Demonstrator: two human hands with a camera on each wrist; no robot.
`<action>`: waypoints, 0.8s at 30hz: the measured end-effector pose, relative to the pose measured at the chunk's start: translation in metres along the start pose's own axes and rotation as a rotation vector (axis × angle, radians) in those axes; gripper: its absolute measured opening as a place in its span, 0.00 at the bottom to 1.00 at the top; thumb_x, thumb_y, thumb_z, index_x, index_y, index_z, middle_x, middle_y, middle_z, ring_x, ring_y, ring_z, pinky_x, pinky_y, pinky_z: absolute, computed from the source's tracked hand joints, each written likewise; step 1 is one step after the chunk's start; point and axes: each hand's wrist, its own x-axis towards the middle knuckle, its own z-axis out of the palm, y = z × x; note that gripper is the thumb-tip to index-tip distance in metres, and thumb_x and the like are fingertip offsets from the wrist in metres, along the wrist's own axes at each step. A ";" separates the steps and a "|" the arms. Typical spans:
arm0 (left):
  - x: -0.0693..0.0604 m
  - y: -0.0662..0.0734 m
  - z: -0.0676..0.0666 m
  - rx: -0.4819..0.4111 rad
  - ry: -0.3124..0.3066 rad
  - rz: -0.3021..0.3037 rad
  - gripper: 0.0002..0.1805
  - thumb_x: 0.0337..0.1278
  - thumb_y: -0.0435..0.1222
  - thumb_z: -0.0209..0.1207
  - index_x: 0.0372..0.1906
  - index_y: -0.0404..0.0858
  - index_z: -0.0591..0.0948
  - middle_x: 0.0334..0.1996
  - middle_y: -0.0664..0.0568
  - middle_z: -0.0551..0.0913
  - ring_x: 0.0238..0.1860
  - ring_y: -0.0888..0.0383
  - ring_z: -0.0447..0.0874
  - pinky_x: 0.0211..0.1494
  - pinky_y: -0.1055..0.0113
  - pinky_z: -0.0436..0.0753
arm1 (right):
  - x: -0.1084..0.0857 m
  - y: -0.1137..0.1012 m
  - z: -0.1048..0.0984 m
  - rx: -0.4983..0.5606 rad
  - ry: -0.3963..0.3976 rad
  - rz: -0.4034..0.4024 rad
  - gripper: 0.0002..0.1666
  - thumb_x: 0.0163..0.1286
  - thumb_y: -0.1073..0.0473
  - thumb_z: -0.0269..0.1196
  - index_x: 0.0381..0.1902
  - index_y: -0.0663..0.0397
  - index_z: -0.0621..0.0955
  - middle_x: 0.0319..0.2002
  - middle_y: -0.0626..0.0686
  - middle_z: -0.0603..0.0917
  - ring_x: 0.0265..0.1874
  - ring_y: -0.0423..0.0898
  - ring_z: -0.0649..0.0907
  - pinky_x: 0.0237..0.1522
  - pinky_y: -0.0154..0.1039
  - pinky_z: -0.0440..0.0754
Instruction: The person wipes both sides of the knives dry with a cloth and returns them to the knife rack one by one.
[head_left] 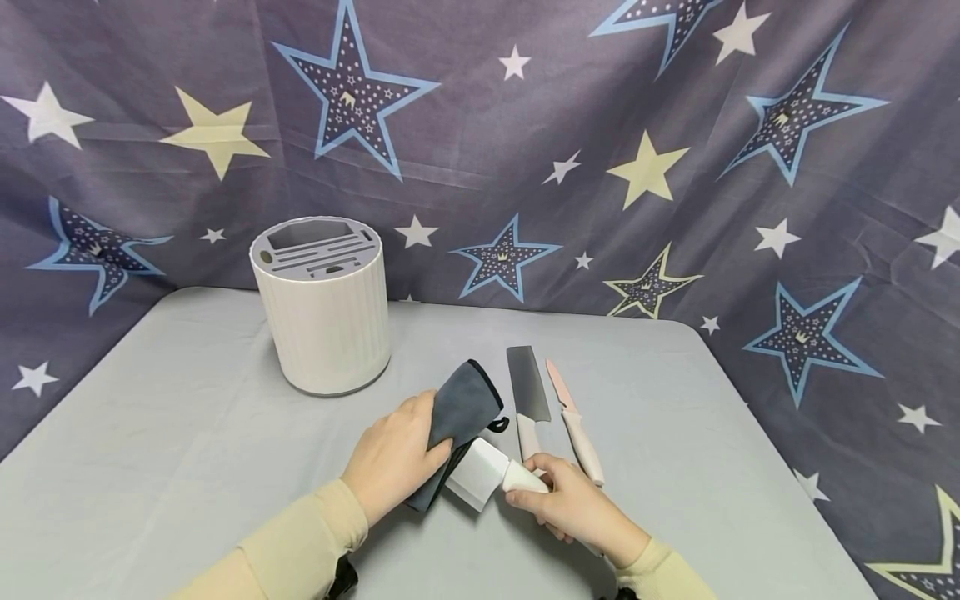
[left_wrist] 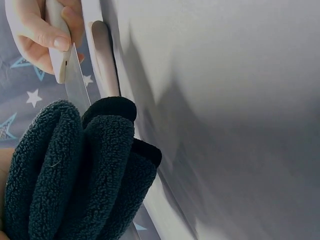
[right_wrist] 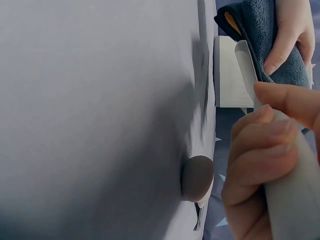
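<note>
A folded dark grey-blue cloth [head_left: 463, 407] with black edging is gripped by my left hand [head_left: 396, 454]; its fleecy folds [left_wrist: 107, 170] fill the left wrist view. My right hand [head_left: 573, 504] holds a knife by its white handle [head_left: 522, 478]. That knife's broad pale blade [head_left: 477, 473] points left, its far part against the cloth's folds and partly hidden there. Just beyond the right hand lie a dark-bladed cleaver [head_left: 528, 385] with a white handle and a knife with a pink blade [head_left: 559, 386], both flat on the table.
A white ribbed knife block [head_left: 322, 321] with a grey slotted top stands at the back left of the grey table [head_left: 187, 417]. Behind the table hangs a purple cloth [head_left: 465, 108] printed with stars.
</note>
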 end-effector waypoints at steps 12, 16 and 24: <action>0.001 -0.008 0.003 0.018 0.043 0.009 0.27 0.50 0.40 0.69 0.52 0.30 0.76 0.40 0.40 0.85 0.34 0.43 0.86 0.35 0.49 0.82 | 0.000 0.001 0.000 0.009 -0.007 -0.013 0.16 0.63 0.55 0.68 0.40 0.59 0.75 0.15 0.47 0.73 0.08 0.37 0.67 0.10 0.32 0.64; 0.001 -0.011 0.004 0.005 0.040 -0.006 0.27 0.50 0.40 0.69 0.53 0.31 0.76 0.41 0.41 0.85 0.35 0.43 0.86 0.37 0.48 0.82 | 0.000 0.003 0.000 0.010 -0.007 -0.015 0.16 0.63 0.55 0.68 0.39 0.59 0.75 0.15 0.47 0.73 0.08 0.37 0.67 0.10 0.32 0.64; 0.001 -0.016 0.003 0.010 0.042 -0.014 0.27 0.51 0.39 0.68 0.53 0.30 0.76 0.41 0.39 0.85 0.35 0.42 0.86 0.36 0.48 0.82 | -0.001 0.004 -0.001 0.012 -0.008 -0.004 0.17 0.62 0.54 0.68 0.39 0.59 0.75 0.15 0.47 0.73 0.08 0.37 0.67 0.09 0.32 0.64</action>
